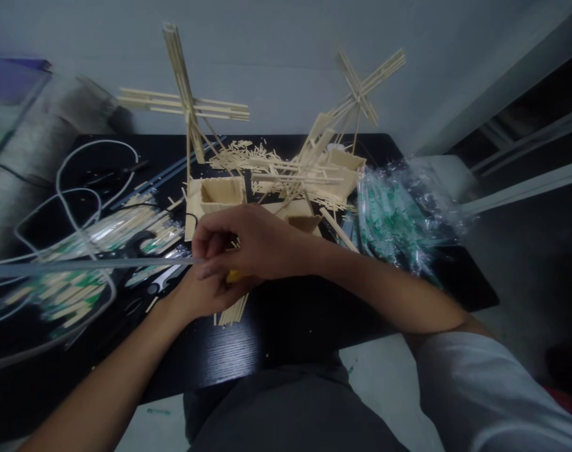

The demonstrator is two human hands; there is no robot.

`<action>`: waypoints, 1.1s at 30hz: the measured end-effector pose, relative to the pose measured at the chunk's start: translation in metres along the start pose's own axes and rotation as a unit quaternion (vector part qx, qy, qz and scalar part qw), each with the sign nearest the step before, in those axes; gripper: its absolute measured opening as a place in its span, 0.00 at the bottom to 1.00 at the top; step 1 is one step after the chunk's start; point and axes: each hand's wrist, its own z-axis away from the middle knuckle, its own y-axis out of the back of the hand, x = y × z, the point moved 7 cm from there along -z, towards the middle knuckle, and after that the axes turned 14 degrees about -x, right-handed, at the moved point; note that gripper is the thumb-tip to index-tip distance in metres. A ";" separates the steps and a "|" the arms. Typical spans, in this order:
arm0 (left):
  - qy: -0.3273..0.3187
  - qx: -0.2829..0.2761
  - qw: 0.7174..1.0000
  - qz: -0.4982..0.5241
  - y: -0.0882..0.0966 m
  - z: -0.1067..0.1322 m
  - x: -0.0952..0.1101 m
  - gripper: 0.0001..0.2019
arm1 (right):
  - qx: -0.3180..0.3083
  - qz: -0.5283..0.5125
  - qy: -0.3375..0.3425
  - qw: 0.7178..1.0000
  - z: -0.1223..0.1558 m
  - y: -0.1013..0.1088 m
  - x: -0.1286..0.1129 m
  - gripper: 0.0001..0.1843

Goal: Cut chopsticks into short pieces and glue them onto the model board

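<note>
My right hand (262, 242) is closed, its thumb and fingers pinching the end of a long translucent glue stick (92, 265), which stretches off to the left edge. Just below it, my left hand (215, 292) is closed, partly covered by the right. A bit of something yellow (233, 275) shows between the two hands; the rest of it is hidden. Under the left hand lies a bunch of thin wooden sticks (233, 312). Behind the hands stands a wooden stick model (223, 191) with an open box and crossed windmill blades (184, 103).
More stick windmills (358, 97) stand at the back right. Loose short sticks (248, 154) are heaped between the models. Crumpled clear plastic packets with green (389, 210) lie on the right. At left are packed sticks (73, 289), a white cable (59, 172) and a wrench (166, 277).
</note>
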 end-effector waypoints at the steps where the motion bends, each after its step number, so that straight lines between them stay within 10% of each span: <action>1: 0.001 0.002 1.000 0.000 0.000 0.000 -0.002 0.17 | -0.004 0.015 0.003 1.000 0.001 -0.001 -0.001 0.08; 9: 0.046 0.067 0.996 0.038 0.013 -0.002 -0.012 0.17 | 0.208 0.116 0.051 0.970 0.071 0.005 -0.038 0.08; 14: 0.061 0.094 0.991 0.078 0.017 -0.007 -0.007 0.19 | 0.300 0.096 0.009 0.949 0.122 -0.015 -0.021 0.07; 22: 0.068 0.123 0.987 0.074 0.022 -0.006 -0.008 0.20 | 0.010 0.275 -0.074 0.959 0.088 -0.121 0.041 0.12; 33: 0.066 0.131 0.986 0.074 0.018 -0.004 -0.011 0.16 | -0.115 0.430 -0.090 0.891 0.076 -0.131 0.039 0.12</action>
